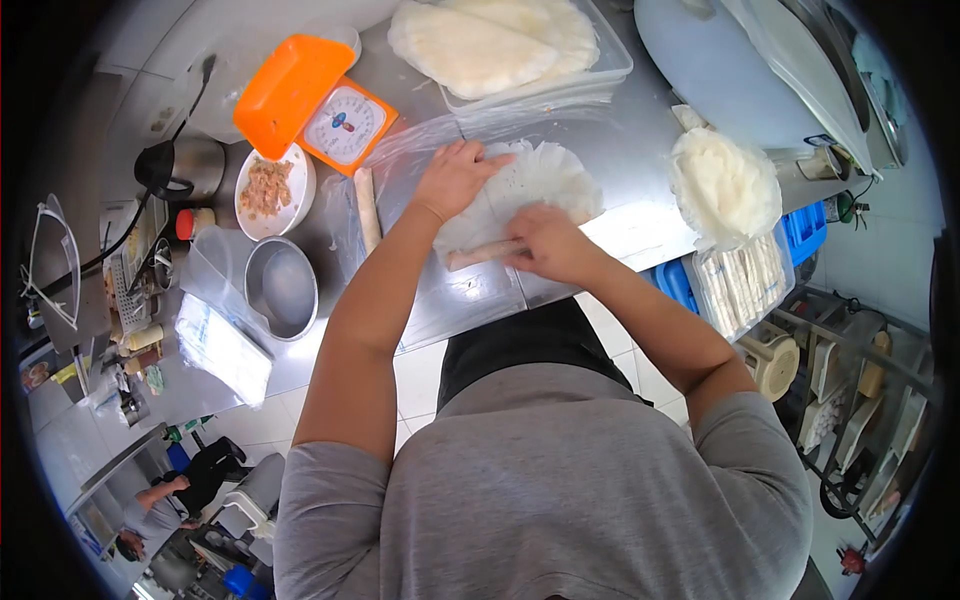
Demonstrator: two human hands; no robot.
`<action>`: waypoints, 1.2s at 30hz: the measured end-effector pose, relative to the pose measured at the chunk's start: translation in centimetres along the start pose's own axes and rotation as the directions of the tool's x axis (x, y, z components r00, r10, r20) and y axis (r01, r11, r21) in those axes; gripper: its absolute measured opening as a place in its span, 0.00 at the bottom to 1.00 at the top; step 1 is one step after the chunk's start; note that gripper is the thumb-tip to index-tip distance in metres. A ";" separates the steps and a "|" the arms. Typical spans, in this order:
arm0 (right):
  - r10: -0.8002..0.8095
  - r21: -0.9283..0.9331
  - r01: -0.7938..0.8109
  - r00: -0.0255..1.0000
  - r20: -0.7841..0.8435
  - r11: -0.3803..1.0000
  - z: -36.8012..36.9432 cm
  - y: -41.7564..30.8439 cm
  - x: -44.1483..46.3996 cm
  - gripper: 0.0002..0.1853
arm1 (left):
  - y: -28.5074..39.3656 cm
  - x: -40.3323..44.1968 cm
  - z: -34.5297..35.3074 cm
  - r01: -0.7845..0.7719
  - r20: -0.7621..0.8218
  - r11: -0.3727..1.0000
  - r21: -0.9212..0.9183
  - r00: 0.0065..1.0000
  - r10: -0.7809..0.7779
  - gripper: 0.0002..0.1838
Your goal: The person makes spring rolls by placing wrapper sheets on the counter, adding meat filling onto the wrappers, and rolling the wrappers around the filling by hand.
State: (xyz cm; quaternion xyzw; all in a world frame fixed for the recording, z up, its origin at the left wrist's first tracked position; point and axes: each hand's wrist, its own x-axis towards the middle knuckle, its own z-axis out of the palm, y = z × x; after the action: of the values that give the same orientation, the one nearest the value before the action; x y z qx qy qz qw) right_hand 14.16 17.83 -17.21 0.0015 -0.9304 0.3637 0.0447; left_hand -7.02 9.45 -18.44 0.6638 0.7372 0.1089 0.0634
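A thin translucent wrapper sheet [560, 180] lies flat on the metal table in front of me. My left hand [455, 182] rests at its upper left part, thumb stretched out to the right. Along the near edge of the sheet is a thin pale roll [482, 255]. The fingers of my right hand [550, 242] are curled at the right end of this roll and partly hide it. Another roll [367, 210] lies left of my left arm, on clear plastic film.
On the left are an orange scale [345, 122], a bowl of minced filling [301, 200] and a metal bowl [281, 288]. Stacked wrappers [470, 45] lie at the back, more wrappers [725, 188] at the right above a tray of rolls [740, 285]. A person [160, 505] is at lower left.
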 end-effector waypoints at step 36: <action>0.410 0.048 -0.422 0.897 0.167 0.905 -4.6 -0.5 9.5 0.29 | 8.8 -17.0 -0.7 0.249 -0.373 0.867 -0.431 0.826 -0.422 0.22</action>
State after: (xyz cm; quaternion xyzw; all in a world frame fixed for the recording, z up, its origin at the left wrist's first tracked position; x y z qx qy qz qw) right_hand 5.09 20.89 -12.69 -0.1676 -0.8939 0.4020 -0.1059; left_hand 3.22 -6.66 -16.52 0.4531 0.8048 0.3824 0.0292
